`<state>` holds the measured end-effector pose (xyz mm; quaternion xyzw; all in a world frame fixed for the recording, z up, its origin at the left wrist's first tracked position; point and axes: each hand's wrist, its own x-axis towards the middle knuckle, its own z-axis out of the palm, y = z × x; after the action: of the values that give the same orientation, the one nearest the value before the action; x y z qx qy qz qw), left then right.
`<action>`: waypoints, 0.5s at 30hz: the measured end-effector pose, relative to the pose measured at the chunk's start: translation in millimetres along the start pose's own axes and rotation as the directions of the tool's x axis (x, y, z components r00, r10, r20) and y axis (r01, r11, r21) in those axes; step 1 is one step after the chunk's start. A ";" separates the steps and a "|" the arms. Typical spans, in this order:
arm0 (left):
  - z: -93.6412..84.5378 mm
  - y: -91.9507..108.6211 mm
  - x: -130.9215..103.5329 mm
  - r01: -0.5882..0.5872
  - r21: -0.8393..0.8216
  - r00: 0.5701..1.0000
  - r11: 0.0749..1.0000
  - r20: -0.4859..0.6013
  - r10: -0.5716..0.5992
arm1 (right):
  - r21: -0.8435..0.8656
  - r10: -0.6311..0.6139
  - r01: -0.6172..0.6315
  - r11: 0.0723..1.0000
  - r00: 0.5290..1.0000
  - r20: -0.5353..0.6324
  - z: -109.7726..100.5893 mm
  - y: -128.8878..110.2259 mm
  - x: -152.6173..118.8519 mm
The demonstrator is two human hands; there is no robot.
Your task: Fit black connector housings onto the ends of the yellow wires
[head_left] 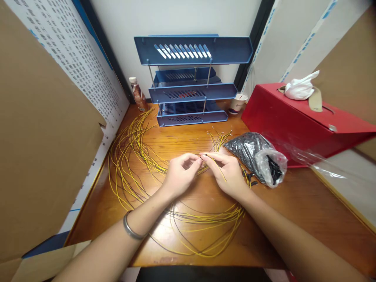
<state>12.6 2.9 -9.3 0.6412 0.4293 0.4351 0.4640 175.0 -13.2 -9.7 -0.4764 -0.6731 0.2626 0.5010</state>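
Hands (180, 172) pinched together on slender yellow wire (219, 169), looping yellow-and-dark strands (202, 216), glossy wooden table (296, 207)

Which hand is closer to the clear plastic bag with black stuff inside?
The right. The right hand is just to the left of the clear plastic bag; the left hand is farther left, on the right hand's other side.

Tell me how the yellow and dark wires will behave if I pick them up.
The wires would probably flex easily yet spring back somewhat, since they bow in wide, loose curves. Lifting one could drag others along, because many cross and overlap. Each is likely light, being so thin.
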 end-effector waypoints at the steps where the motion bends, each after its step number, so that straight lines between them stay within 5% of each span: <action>1: 0.2 0.3 -0.1 0.007 -0.005 1.000 1.000 -0.003 -0.007 | -0.004 -0.004 0.004 1.000 1.000 -0.019 -0.2 -0.1 0.1; 15: 0.0 0.7 0.4 0.017 -0.025 1.000 1.000 -0.017 -0.017 | 0.036 0.031 -0.028 0.999 0.996 -0.082 -1.3 -3.2 3.3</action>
<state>12.8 3.1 -8.6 0.6279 0.4331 0.4420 0.4720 174.9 -11.7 -5.1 -0.4880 -0.6400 0.2617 0.5327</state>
